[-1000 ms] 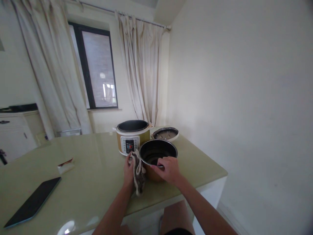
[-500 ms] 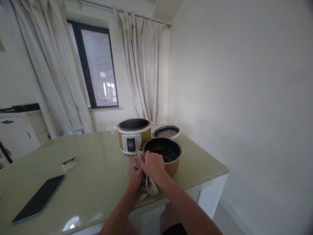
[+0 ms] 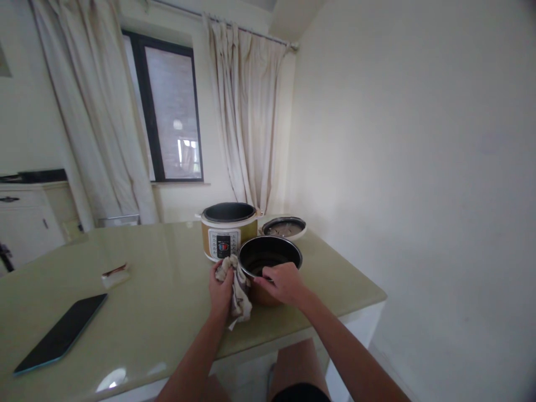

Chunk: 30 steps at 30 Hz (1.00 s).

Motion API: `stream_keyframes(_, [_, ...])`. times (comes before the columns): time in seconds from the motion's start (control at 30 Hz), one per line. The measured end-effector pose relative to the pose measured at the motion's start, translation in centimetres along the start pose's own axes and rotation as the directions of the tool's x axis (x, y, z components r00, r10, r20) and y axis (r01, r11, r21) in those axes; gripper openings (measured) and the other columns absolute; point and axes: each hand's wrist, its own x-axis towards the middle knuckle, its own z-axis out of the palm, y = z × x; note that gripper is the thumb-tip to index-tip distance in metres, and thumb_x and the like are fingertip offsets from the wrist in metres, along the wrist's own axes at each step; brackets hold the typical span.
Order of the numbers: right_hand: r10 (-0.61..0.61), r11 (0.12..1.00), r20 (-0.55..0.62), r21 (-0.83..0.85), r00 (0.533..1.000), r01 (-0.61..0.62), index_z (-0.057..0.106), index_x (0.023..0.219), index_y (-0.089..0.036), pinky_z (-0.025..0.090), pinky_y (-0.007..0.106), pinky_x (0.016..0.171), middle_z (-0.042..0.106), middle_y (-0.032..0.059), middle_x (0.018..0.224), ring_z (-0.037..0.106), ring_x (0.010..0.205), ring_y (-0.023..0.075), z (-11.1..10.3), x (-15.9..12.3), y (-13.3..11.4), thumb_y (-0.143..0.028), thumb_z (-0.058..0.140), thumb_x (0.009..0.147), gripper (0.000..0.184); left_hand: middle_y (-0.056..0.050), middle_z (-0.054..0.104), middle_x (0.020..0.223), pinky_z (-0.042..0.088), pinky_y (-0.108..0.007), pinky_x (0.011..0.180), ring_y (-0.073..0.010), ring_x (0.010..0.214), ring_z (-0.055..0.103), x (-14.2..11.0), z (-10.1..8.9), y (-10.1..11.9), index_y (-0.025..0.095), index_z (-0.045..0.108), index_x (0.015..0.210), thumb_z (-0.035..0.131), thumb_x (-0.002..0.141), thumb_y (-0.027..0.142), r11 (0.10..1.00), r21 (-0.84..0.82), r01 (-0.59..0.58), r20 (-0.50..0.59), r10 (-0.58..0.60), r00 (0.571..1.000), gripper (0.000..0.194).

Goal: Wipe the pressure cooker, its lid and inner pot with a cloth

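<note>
A crumpled, pale patterned cloth is bunched in my left hand, its lower end hanging beside the pot. My right hand is closed on the near rim of the dark-lined inner pot, thumb outside and fingers over the edge. The pot stands upright on the table and has a tan outside. Behind it, to the left, is the gold and white electric cooker with its top off and a button panel in front. The round lid lies behind the pot, inner side up.
The pale green table has its right corner near the white wall. A dark tablet lies at the left front. Farther back is a small white packet. Curtains and a window are behind the table.
My right hand has come away from the cloth and moved right along the pot's rim to grip it. The cloth stays in my left hand, which has shifted slightly left. The pot has moved slightly left.
</note>
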Motion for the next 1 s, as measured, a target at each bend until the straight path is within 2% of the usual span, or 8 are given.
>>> stream_keyframes(0.13, [0.036, 0.999, -0.013, -0.015, 0.999, -0.036, 0.072, 0.100, -0.020, 0.046, 0.030, 0.072, 0.079, 0.0107, 0.095, 0.075, 0.085, 0.0242, 0.0, 1.4, -3.7, -0.045, 0.042, 0.109, 0.040, -0.010, 0.073, 0.106, 0.055, -0.055, 0.097, -0.0322, 0.101, 0.071, -0.1, -0.1, 0.6, 0.021, 0.063, 0.113, 0.070, 0.081, 0.048, 1.000, 0.029, 0.004, -0.035, -0.003, 0.999, 0.043])
stream_keyframes(0.27, [0.235, 0.971, -0.032, 0.051, 0.972, -0.233, 0.070, 0.106, -0.015, 0.053, 0.036, 0.076, 0.078, 0.0172, 0.100, 0.076, 0.092, 0.0308, 1.2, 4.3, -8.1, -0.053, 0.044, 0.106, 0.046, -0.006, 0.074, 0.100, 0.058, -0.051, 0.089, -0.0297, 0.092, 0.072, -0.8, -0.3, 1.3, 0.022, 0.062, 0.114, 0.069, 0.078, 0.046, 1.000, -0.005, -0.014, 0.026, 0.014, 1.000, 0.044])
stream_keyframes(0.37, [0.284, 0.957, -0.038, 0.077, 0.958, -0.281, 0.069, 0.106, -0.011, 0.054, 0.038, 0.076, 0.078, 0.0199, 0.099, 0.077, 0.093, 0.0320, 1.9, 5.6, -9.5, -0.055, 0.043, 0.106, 0.051, -0.004, 0.074, 0.098, 0.059, -0.047, 0.084, -0.0289, 0.087, 0.071, -1.2, -0.5, 1.7, 0.023, 0.062, 0.115, 0.068, 0.078, 0.040, 0.998, -0.025, -0.050, 0.069, 0.052, 0.996, 0.042])
stream_keyframes(0.47, [0.224, 0.974, -0.054, 0.052, 0.973, -0.221, 0.070, 0.105, -0.013, 0.052, 0.036, 0.075, 0.078, 0.0186, 0.094, 0.077, 0.087, 0.0306, 1.7, 4.8, -8.5, -0.063, 0.041, 0.105, 0.058, -0.004, 0.074, 0.095, 0.059, -0.048, 0.082, -0.0289, 0.085, 0.070, -0.9, -0.7, 1.5, 0.023, 0.061, 0.113, 0.069, 0.079, 0.043, 0.999, -0.027, -0.043, 0.045, 0.044, 0.998, 0.041])
stream_keyframes(0.57, [0.124, 0.992, -0.027, 0.020, 0.992, -0.123, 0.072, 0.104, -0.019, 0.049, 0.033, 0.075, 0.080, 0.0136, 0.091, 0.077, 0.084, 0.0282, 0.8, 2.5, -5.6, -0.073, 0.044, 0.100, 0.061, -0.004, 0.073, 0.096, 0.058, -0.046, 0.086, -0.0274, 0.090, 0.071, -0.2, -0.7, 1.0, 0.023, 0.061, 0.109, 0.070, 0.080, 0.050, 1.000, -0.019, -0.016, -0.025, 0.016, 1.000, 0.041])
stream_keyframes(0.77, [0.012, 0.998, 0.032, 0.054, 0.999, -0.014, 0.077, 0.097, -0.027, 0.042, 0.027, 0.073, 0.080, 0.0032, 0.087, 0.075, 0.086, 0.0217, -0.6, 0.0, -0.5, -0.063, 0.052, 0.103, 0.044, -0.005, 0.072, 0.097, 0.057, -0.044, 0.086, -0.0272, 0.094, 0.072, 0.3, -0.4, 0.7, 0.021, 0.060, 0.112, 0.069, 0.079, 0.052, 0.998, -0.014, 0.061, -0.099, -0.062, 0.993, 0.045])
stream_keyframes(0.87, [-0.020, 0.999, 0.059, 0.028, 0.998, 0.019, 0.077, 0.097, -0.025, 0.043, 0.028, 0.074, 0.080, 0.0056, 0.091, 0.076, 0.087, 0.0226, -0.9, 0.5, -0.8, -0.059, 0.050, 0.105, 0.044, -0.006, 0.072, 0.097, 0.057, -0.041, 0.085, -0.0259, 0.093, 0.072, 0.1, -0.3, 0.9, 0.021, 0.060, 0.112, 0.068, 0.081, 0.050, 0.999, 0.021, 0.044, -0.089, -0.042, 0.995, 0.044])
stream_keyframes(1.0, [0.061, 0.998, 0.064, 0.004, 0.996, -0.062, 0.077, 0.099, -0.019, 0.050, 0.034, 0.077, 0.080, 0.0145, 0.096, 0.077, 0.089, 0.0291, -0.3, 2.2, -4.1, -0.066, 0.041, 0.105, 0.059, -0.003, 0.072, 0.094, 0.057, -0.038, 0.082, -0.0240, 0.088, 0.071, -0.3, -0.4, 1.3, 0.023, 0.060, 0.110, 0.065, 0.082, 0.051, 0.999, 0.043, 0.029, -0.085, -0.026, 0.996, 0.039])
